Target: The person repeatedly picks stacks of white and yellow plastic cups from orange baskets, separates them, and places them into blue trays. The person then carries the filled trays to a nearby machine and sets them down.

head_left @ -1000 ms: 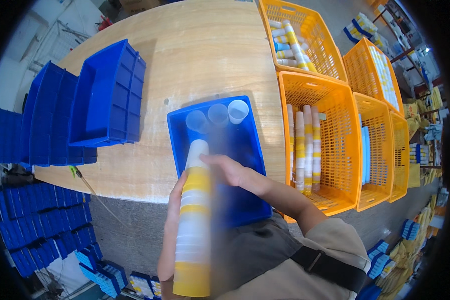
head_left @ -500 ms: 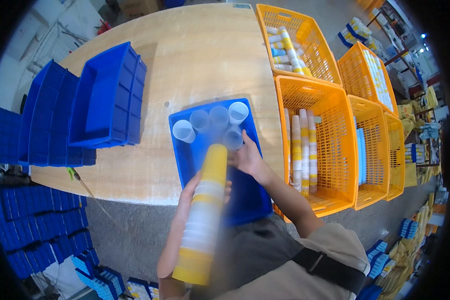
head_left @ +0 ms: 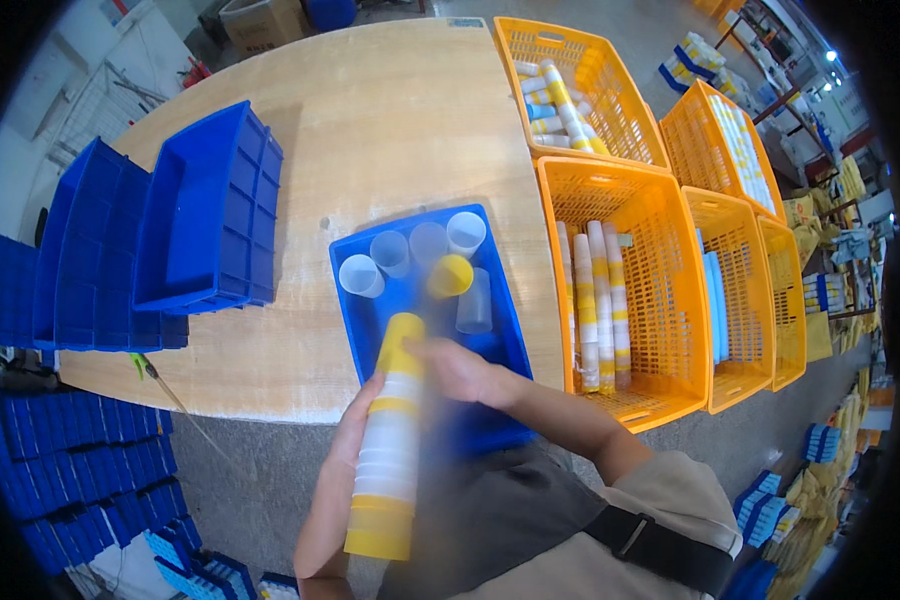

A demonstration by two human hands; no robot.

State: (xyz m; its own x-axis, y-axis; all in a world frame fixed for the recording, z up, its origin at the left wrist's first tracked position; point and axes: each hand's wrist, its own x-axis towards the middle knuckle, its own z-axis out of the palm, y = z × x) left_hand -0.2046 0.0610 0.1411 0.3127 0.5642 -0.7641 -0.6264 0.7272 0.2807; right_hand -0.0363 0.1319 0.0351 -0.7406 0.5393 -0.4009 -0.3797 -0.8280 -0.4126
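My left hand [head_left: 355, 415] is wrapped round a long stack of nested plastic cups [head_left: 388, 440], banded yellow, white and clear, which slants up from my lap. At the top of the stack, the fingers of my right hand [head_left: 460, 372] close on the yellow end cup; a smear partly hides them. In front of my hands is a shallow blue tray [head_left: 515, 345]. Along its far side are a white cup [head_left: 361, 276], two clear cups [head_left: 391, 254] and another white cup [head_left: 466, 233]. Nearer stand a yellow cup [head_left: 452, 275] and a clear cup [head_left: 475, 302] that looks tilted or lying.
Empty-looking blue bins [head_left: 205, 210] stand on the wooden table [head_left: 390, 120] at left. Orange crates [head_left: 660, 330] holding cup stacks line its right side. A green-ended stick [head_left: 170, 392] juts past the table edge. More blue bins [head_left: 80, 450] are piled at lower left.
A yellow cup now stands in the tray where my right hand was. That hand has drawn back to the stack's top. The clear cup beside it has shifted, and the stack has tipped lower.
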